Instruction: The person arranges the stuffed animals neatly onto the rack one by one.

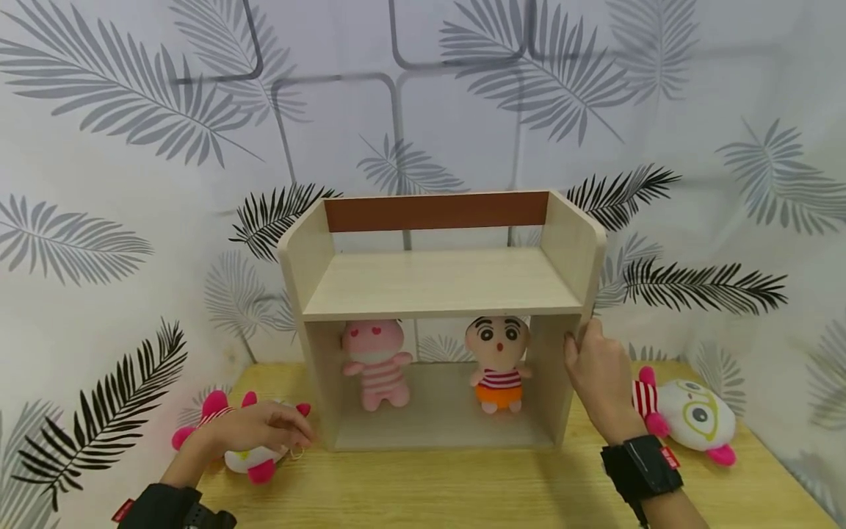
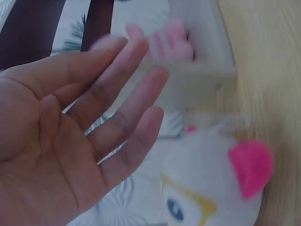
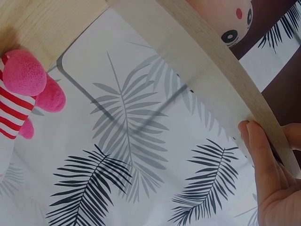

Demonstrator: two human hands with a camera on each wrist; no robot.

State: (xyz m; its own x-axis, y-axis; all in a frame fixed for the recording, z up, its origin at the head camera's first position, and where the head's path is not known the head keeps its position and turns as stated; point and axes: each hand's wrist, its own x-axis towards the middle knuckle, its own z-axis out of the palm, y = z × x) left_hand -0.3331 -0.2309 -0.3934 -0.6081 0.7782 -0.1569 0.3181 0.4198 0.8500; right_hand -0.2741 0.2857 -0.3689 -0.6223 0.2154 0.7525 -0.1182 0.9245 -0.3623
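A small wooden shelf stands upright on the table, its lower compartment holding a pink striped plush toy and a boy doll in orange shorts. My right hand grips the edge of its right side panel, with the thumb on one face and fingers on the other in the right wrist view. To the left of the shelf, my left hand hovers with loosely extended fingers over a white-and-pink plush toy. Nothing is held in that hand, and it partly covers this toy in the head view.
Another white-and-pink plush toy in yellow glasses lies on its side to the right of the shelf. Pale wooden table extends in front. Behind stands a leaf-patterned cloth.
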